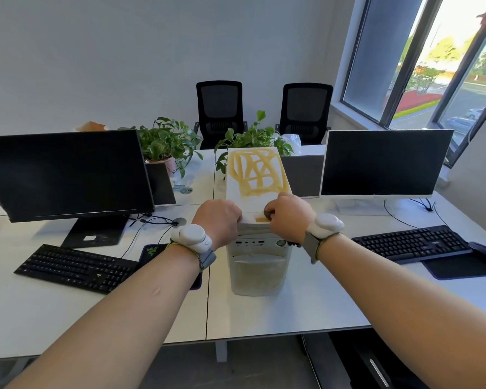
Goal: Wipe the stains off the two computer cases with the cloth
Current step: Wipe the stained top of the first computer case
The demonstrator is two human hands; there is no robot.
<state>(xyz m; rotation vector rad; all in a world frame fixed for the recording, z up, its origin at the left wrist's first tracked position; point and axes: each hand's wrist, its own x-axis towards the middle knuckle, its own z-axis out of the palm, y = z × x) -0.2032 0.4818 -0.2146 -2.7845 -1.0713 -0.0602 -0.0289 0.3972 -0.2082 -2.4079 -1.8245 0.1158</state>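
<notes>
the white, boxy metal computer case [260,220] stands upright on the smooth white desk [306,301], between my two forearms, its flat top panel smeared with broad yellow-brown stain strokes [257,171] in a criss-cross pattern. my left hand [218,220] curls over the near left edge of that top, fingers bent round the rim and gripping it. my right hand [288,216] is clenched at the near right edge, pinching a small dark wad (the cloth, i take it, though too little shows to be sure) [269,212] against the panel beside a short yellow streak. each wrist carries a rounded white plastic band. a black keyboard [76,268] lies to the left and another black keyboard [411,242] to the right, each before a dark flat monitor; leafy green potted plants [166,141] sit behind the case.
</notes>
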